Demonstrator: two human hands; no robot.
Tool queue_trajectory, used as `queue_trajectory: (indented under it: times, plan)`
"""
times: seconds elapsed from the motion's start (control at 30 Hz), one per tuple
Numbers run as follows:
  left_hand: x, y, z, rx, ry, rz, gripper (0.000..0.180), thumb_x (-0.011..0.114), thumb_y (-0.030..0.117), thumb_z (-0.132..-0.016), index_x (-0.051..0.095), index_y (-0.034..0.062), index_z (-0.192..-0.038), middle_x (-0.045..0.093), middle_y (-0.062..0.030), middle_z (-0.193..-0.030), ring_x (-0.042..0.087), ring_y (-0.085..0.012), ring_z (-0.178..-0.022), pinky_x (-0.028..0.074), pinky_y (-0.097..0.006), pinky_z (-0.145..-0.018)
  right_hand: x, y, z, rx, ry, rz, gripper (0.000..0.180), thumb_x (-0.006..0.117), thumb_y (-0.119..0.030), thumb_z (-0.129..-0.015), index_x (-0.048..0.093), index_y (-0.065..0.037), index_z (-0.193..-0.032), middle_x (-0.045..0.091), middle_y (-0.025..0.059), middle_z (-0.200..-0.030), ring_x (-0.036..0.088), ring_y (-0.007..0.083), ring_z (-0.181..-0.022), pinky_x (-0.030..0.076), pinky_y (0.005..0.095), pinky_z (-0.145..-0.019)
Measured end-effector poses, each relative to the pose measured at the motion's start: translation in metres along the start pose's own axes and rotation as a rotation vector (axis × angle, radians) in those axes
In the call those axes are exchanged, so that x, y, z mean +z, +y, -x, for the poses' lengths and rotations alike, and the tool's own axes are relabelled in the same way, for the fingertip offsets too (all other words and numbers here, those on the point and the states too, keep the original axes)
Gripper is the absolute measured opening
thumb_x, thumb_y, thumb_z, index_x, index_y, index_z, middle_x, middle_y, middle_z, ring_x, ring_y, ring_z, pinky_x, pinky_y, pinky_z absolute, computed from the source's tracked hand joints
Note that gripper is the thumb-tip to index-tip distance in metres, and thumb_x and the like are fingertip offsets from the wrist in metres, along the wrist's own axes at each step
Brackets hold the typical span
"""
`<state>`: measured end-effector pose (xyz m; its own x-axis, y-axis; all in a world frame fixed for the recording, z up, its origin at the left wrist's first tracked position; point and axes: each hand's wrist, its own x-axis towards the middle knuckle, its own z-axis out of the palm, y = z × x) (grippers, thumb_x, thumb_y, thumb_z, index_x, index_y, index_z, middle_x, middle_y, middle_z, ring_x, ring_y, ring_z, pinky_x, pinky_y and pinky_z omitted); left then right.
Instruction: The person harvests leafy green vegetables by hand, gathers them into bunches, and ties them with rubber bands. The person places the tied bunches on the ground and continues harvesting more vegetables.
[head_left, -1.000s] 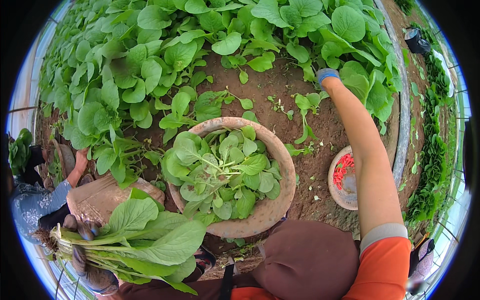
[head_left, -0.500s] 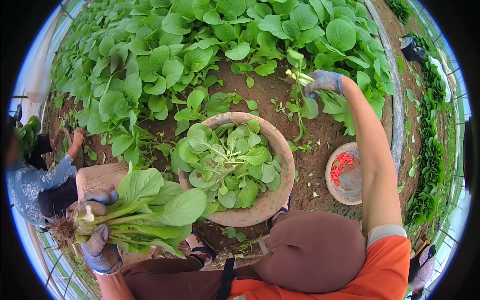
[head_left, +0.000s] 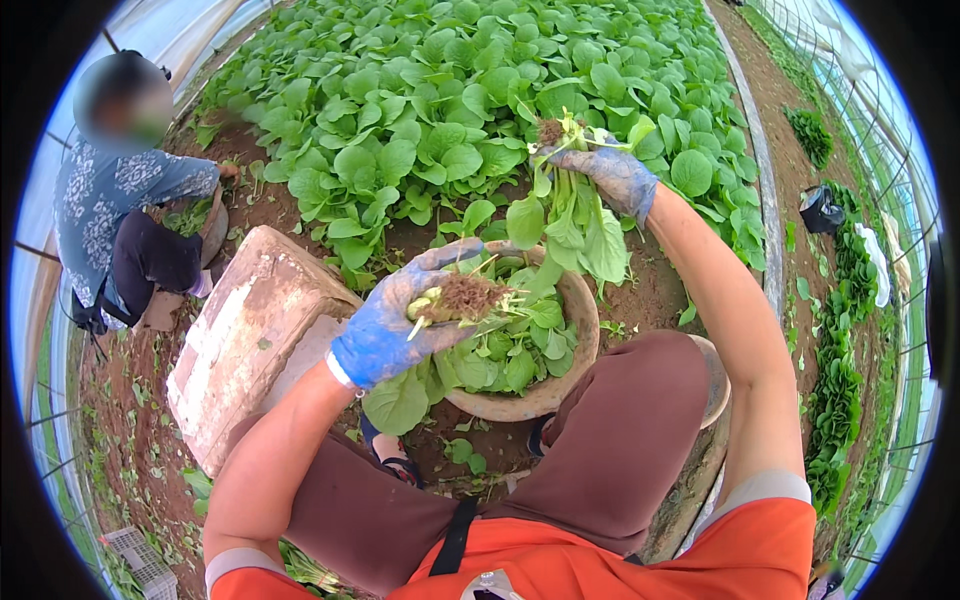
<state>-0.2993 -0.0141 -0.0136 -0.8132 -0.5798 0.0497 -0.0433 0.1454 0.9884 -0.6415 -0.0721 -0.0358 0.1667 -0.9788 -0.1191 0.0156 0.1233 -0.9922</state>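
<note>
One co-worker is at far left, beyond a muddy box. The left hand grips a rooted bunch above a round basin of leaves; the right hand clasps a second bunch, roots upward, over the basin's far rim. A black container stands farther right.

The left forearm is slanting forward and inward, and the left hand, gloved in blue, is pointing rightward while gripping. The right forearm is stretching farther forward, and the right hand, also gloved, is pointing leftward while gripping. The 2 hands are hanging apart.
</note>
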Motion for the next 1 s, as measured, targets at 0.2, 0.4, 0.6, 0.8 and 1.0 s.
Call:
queue_trajectory:
  times: [0.2, 0.4, 0.6, 0.8, 1.0]
  plan:
    - [-0.003, -0.005, -0.002, 0.067, 0.08, -0.109, 0.048, 0.074, 0.004, -0.073, 0.064, 0.0058, -0.12, 0.008, -0.0143, -0.158, 0.032, -0.0186, -0.136, 0.034, -0.033, -0.107, 0.132, -0.046, 0.017, -0.11, 0.159, -0.279, 0.027, 0.061, -0.011, -0.091, 0.06, -0.003, -0.117, 0.066, 0.0058, -0.103, 0.064, 0.0158, -0.091, 0.055, 0.0303, -0.08]
    - [-0.009, -0.044, 0.006, -0.085, 0.103, -0.08, 0.052, 0.073, 0.004, -0.075, 0.058, 0.0048, -0.125, 0.04, -0.0105, -0.143, 0.045, -0.0148, -0.124, 0.038, -0.032, -0.105, 0.187, -0.032, 0.029, -0.099, 0.064, -0.577, 0.027, 0.062, -0.01, -0.089, 0.062, -0.003, -0.115, 0.067, 0.0061, -0.107, 0.062, 0.0161, -0.096, 0.051, 0.0304, -0.083]
    - [-0.015, -0.033, 0.001, -0.15, 0.089, -0.184, 0.051, 0.074, 0.006, -0.075, 0.058, 0.0062, -0.123, 0.059, -0.0031, -0.118, 0.055, -0.0129, -0.105, 0.043, -0.03, -0.096, 0.164, -0.034, 0.021, -0.121, 0.065, -0.593, 0.033, 0.061, -0.014, -0.091, 0.053, -0.003, -0.122, 0.064, 0.0083, -0.11, 0.062, 0.0187, -0.101, 0.052, 0.0344, -0.087]
    - [-0.017, -0.009, 0.004, -0.156, 0.069, -0.464, 0.044, 0.074, 0.015, -0.07, 0.065, 0.0065, -0.112, 0.058, -0.0172, -0.115, 0.055, -0.0295, -0.108, 0.044, -0.036, -0.093, 0.138, -0.049, 0.034, -0.06, 0.158, -0.173, 0.041, 0.073, -0.017, -0.083, 0.056, -0.005, -0.118, 0.065, 0.0076, -0.107, 0.064, 0.0188, -0.095, 0.054, 0.0383, -0.084]
    - [-0.016, -0.001, 0.003, -0.136, 0.026, -0.631, 0.045, 0.074, 0.015, -0.067, 0.065, 0.0045, -0.109, 0.057, -0.0209, -0.114, 0.059, -0.035, -0.102, 0.047, -0.039, -0.088, 0.109, -0.05, 0.041, -0.307, 0.113, 0.425, 0.035, 0.072, -0.017, -0.081, 0.058, -0.009, -0.112, 0.064, 0.005, -0.107, 0.061, 0.0187, -0.099, 0.051, 0.0359, -0.082]
